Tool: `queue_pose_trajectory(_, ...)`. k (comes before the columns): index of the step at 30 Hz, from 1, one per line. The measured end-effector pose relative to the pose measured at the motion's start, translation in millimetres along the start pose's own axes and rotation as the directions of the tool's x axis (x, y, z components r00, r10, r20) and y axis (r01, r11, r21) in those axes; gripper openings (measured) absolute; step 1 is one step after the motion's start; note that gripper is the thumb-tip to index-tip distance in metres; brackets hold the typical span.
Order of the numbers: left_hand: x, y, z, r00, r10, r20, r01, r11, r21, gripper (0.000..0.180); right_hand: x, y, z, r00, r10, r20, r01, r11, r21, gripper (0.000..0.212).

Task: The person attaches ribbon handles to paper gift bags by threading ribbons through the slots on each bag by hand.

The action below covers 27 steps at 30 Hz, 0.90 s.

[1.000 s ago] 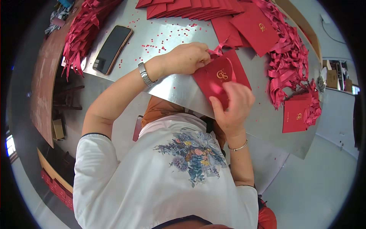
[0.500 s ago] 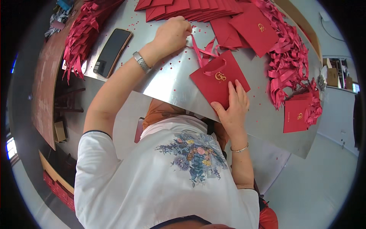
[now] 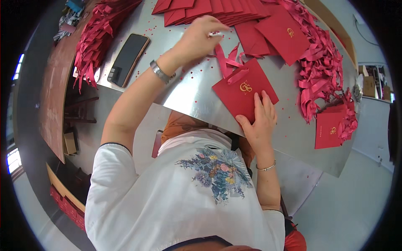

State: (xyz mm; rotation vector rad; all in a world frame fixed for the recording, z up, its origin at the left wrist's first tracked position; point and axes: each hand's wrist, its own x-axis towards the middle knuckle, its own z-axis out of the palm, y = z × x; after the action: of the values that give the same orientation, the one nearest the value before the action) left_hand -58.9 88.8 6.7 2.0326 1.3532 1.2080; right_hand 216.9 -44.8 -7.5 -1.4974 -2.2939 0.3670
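A red paper gift bag (image 3: 240, 94) with a gold emblem lies tilted on the metal table in front of me. My right hand (image 3: 259, 117) rests flat on its lower right part, fingers stretched out. Pink ribbon (image 3: 228, 62) runs from the bag's top edge, a loop of it lying over the front. Above the ribbon, my left hand (image 3: 200, 37) is bent with its fingers drawn together. A small whitish thing (image 3: 215, 34) shows at those fingers; its kind cannot be made out. The left fingertips are slightly blurred.
A phone (image 3: 128, 60) lies left on the metal table (image 3: 180, 98). Red bags (image 3: 217, 11) fan out at the far edge, with more bags (image 3: 282, 33) beside them. Ribboned bags are piled left (image 3: 96, 37) and right (image 3: 320, 71); a small stack (image 3: 331, 129) sits at the right corner.
My left hand has shifted slightly right, and its fingers now point further to the right. The ribbon at the bag's top has changed shape. My right hand stays on the bag.
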Motion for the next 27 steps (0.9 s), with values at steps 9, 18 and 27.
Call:
queue_pose_trajectory(9, -16, 18, 28, 0.914, 0.198, 0.353, -0.306, 0.910, 0.281, 0.016, 1, 0, 1, 1.000, -0.001, -0.002, 0.001, 1.000, -0.010, 0.075)
queue_pose_trajectory(18, -5, 8, 49, 0.970, 0.098, 0.221, -0.207, 0.808, 0.552, 0.009, -2, -1, -2, 1.000, 0.000, 0.023, 0.001, 1.000, -0.021, 0.075)
queue_pose_trajectory(27, -18, 16, 35, 0.995, 0.101, -0.023, -0.085, 0.921, 0.380, 0.015, 0, -1, 4, 0.999, -0.050, -0.018, 0.049, 0.999, -0.008, 0.074)
